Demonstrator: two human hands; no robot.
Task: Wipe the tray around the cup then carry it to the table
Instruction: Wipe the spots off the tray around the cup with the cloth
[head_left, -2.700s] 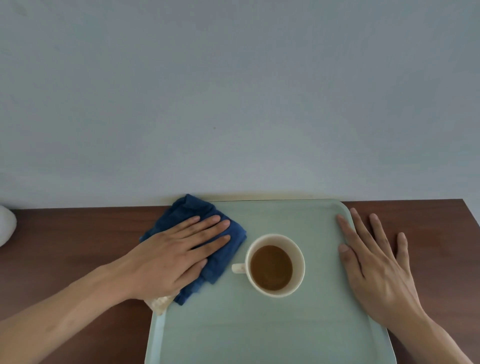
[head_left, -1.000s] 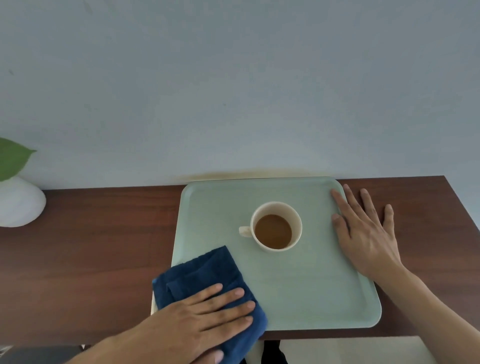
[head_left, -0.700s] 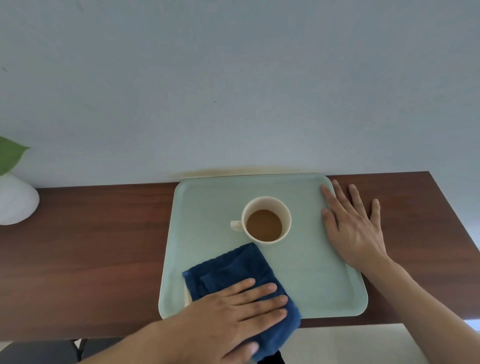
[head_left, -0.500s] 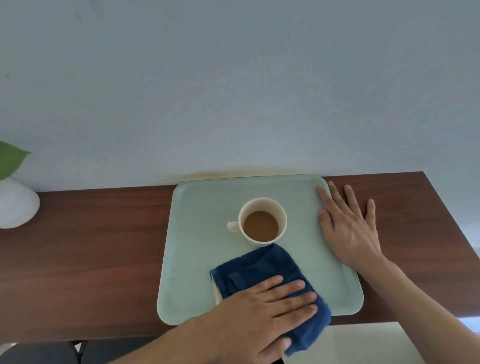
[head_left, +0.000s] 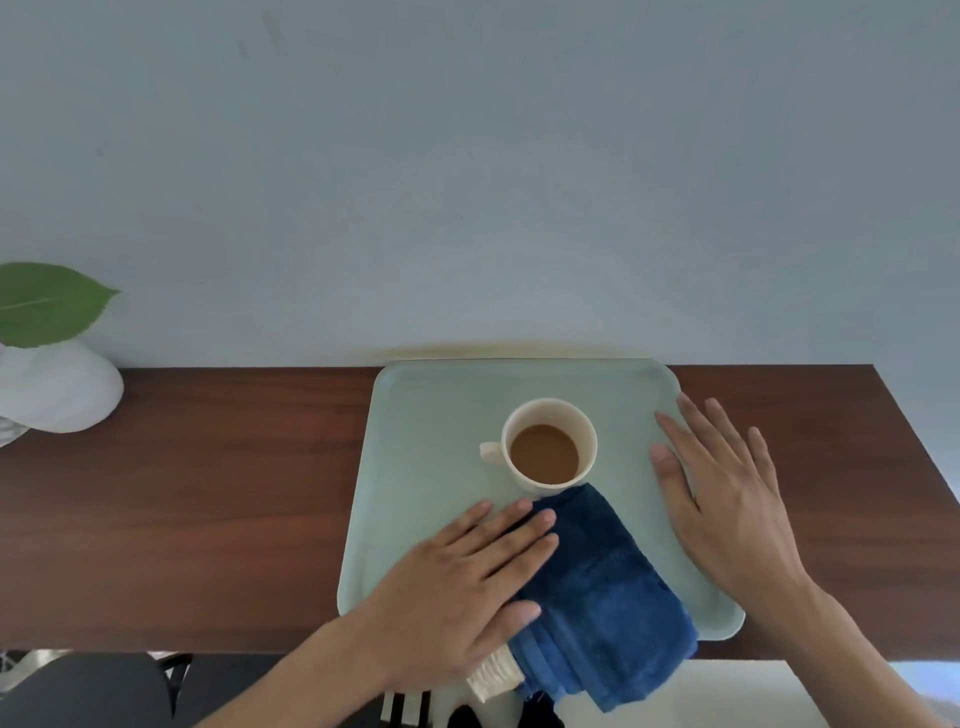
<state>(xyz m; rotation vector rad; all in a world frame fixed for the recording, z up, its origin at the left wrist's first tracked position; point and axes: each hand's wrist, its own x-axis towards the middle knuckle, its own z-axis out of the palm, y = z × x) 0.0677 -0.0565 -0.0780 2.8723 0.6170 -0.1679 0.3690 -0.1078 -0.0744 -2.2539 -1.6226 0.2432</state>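
Observation:
A pale green tray (head_left: 431, 441) lies on a dark wooden shelf against the wall. On it stands a cream cup (head_left: 549, 449) of brown drink, handle to the left. A folded dark blue cloth (head_left: 602, 597) lies on the tray's near part, just below the cup, and hangs over the near edge. My left hand (head_left: 462, 587) presses flat on the cloth's left side, fingers straight. Flat on the tray's right rim rests my right hand (head_left: 727, 499), fingers spread.
The wooden shelf (head_left: 208, 493) runs left from the tray. A white vase (head_left: 57, 384) with a green leaf (head_left: 49, 301) stands at its far left. The wall is right behind the tray. Below the shelf's near edge the floor and dark objects show.
My left hand has slid the blue cloth from the tray's far left, down its left side and rightward along the near edge below the cup. My right hand has stayed on the right rim.

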